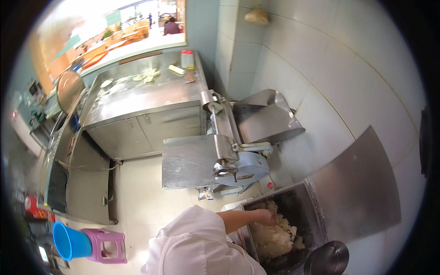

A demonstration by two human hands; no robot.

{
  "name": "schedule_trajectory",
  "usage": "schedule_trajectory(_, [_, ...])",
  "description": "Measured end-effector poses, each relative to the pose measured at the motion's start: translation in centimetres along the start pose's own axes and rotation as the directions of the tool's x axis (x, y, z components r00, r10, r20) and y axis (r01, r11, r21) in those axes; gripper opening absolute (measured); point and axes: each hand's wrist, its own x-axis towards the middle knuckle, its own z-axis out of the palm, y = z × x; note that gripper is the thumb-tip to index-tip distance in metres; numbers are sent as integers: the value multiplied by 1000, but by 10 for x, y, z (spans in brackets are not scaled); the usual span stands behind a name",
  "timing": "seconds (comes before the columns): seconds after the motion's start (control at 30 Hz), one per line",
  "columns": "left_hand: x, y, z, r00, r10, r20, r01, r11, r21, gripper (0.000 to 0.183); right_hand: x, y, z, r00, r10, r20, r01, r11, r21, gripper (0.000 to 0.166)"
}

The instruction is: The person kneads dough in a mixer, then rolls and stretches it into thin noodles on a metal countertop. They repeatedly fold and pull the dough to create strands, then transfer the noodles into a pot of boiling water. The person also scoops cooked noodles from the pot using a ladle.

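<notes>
My left hand (266, 217) reaches down into an open metal dough mixer bin (248, 244). Its curled fingers are on a rough, lumpy mass of pale dough (275, 240), and the fingertips are partly hidden in it. Dough fills the near-left side of the bin, with loose ragged pieces toward the middle. A bare forearm comes out of a white sleeve (206, 230). The bin's metal lid (357, 192) stands raised against the tiled wall. My right hand is out of view.
Ahead stands a dough sheeter (225, 151) with metal trays. Beyond it, a steel worktable (154, 94) holds dough pieces (148, 75), a dough roll (176, 70) and squeeze bottles (190, 60). A blue bucket (70, 240) rests against a pink stool (108, 245). A dark round object (328, 257) borders the bin.
</notes>
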Motion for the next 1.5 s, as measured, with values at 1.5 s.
schedule_trajectory(1.5, [127, 53, 26, 646, 722, 248, -680, 692, -243, 17, -13, -77, 15, 884, 309, 351, -463, 684, 563, 12])
